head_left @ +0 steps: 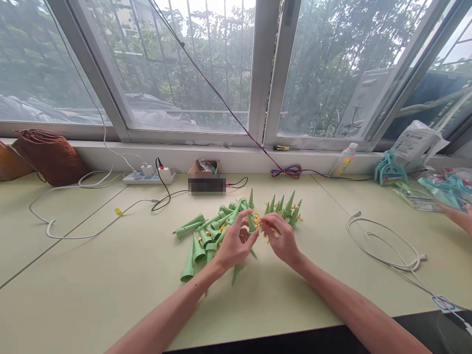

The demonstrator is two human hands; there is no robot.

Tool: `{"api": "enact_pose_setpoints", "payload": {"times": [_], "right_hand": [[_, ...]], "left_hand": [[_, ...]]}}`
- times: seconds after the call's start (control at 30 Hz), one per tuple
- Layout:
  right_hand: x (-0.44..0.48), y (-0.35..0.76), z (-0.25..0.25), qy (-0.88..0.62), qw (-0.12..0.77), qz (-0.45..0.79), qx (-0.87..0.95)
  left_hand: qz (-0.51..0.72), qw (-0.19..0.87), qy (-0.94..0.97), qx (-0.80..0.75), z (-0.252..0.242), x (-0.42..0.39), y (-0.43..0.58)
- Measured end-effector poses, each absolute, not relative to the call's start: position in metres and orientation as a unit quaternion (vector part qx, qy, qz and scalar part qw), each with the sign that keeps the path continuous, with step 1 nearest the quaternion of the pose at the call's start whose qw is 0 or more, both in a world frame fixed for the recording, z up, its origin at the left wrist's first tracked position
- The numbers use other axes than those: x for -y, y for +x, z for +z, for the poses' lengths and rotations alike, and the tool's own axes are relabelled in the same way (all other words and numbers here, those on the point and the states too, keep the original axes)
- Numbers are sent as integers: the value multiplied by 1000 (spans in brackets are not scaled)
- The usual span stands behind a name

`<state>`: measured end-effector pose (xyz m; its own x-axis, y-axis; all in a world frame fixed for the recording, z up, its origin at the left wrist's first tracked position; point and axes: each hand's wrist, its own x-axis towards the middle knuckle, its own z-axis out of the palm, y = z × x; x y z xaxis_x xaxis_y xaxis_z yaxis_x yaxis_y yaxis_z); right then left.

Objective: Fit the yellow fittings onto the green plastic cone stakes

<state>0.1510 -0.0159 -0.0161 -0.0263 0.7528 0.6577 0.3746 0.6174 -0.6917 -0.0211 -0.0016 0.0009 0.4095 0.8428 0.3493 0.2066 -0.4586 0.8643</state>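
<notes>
My left hand (235,242) is closed around a green plastic watering spike (251,223), its narrow end upward. Fingertips of my right hand (281,240) pinch together beside that spike, apparently on a small yellow valve piece (260,226), partly covered by the fingers. To the left and under my left hand lies a loose pile of green spikes (199,251), with yellow pieces (208,234) showing among them. Behind my right hand, several spikes stand point up in a group (289,201), with yellow parts sticking out near their bases.
A small cardboard box (203,168) and a power strip (147,176) sit along the window ledge. White cables (383,260) coil at the right. Another person's hand (457,216) reaches toward blue plastic items (448,189). A bottle (343,160) leans by the sill.
</notes>
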Motion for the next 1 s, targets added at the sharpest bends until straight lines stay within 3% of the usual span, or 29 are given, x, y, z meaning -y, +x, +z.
{"api": "enact_pose_setpoints", "payload": {"times": [1.0], "right_hand": [[15, 150, -18, -426, 562, 154, 692]], "left_hand": [[412, 324, 773, -356, -3, 2, -20]]}}
